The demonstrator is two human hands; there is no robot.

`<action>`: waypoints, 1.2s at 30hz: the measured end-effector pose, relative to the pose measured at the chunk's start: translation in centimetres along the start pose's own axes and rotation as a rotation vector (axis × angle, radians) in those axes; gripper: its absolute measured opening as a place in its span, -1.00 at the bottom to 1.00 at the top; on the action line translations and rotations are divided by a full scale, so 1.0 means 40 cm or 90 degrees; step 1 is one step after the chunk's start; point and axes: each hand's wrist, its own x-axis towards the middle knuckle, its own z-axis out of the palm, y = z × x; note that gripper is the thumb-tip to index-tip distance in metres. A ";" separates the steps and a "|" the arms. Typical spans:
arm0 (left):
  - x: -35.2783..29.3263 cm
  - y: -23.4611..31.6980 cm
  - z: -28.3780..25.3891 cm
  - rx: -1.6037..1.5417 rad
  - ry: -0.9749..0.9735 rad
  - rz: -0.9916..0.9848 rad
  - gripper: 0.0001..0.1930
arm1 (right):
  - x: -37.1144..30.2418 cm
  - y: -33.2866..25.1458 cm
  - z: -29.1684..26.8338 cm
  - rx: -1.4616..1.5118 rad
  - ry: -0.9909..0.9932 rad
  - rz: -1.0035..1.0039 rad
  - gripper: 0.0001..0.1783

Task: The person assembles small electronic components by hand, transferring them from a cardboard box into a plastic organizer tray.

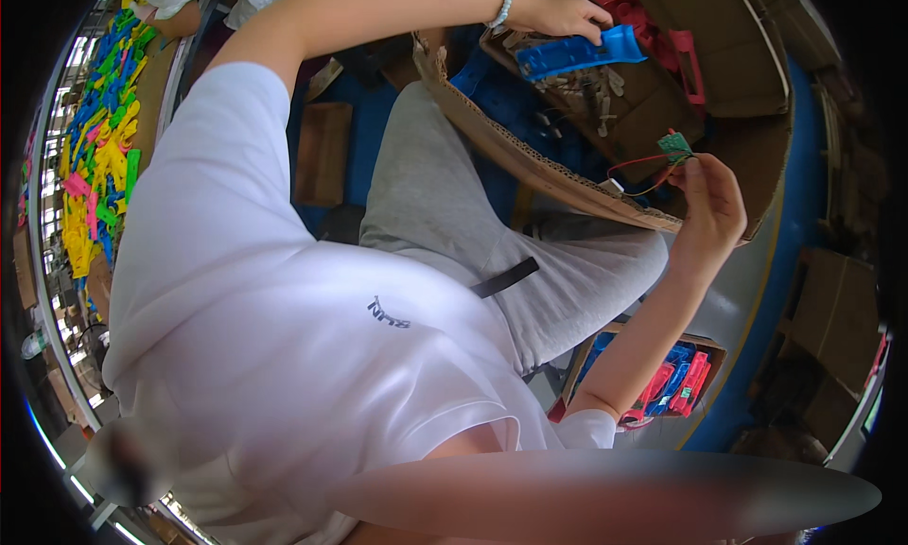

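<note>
My left hand, with a pale bead bracelet at the wrist, pinches the edge of a long blue plastic shell above the big open cardboard box. Over the box's near right side, my right hand holds a small green circuit board between thumb and fingers. Thin red and yellow wires hang from the board, with a small white connector at their end. Below the hands, more blue shells and a heap of small pale parts lie inside the box.
Red plastic shells lie at the box's far side. Beside my right forearm, a smaller carton holds red and blue shells. Many coloured plastic pieces cover a surface at the far left. Brown cartons stand at the right.
</note>
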 end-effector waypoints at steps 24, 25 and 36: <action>-0.169 0.181 0.122 -0.270 0.541 0.682 -0.47 | -0.008 -0.055 0.139 0.405 0.002 -0.011 -0.91; -0.177 0.185 0.151 -0.367 0.374 0.672 -0.49 | -0.013 -0.048 0.150 0.479 0.011 0.011 -0.90; -0.229 0.240 0.201 -0.602 0.281 0.467 -0.58 | -0.075 -0.061 0.241 0.208 -0.004 -0.111 -0.93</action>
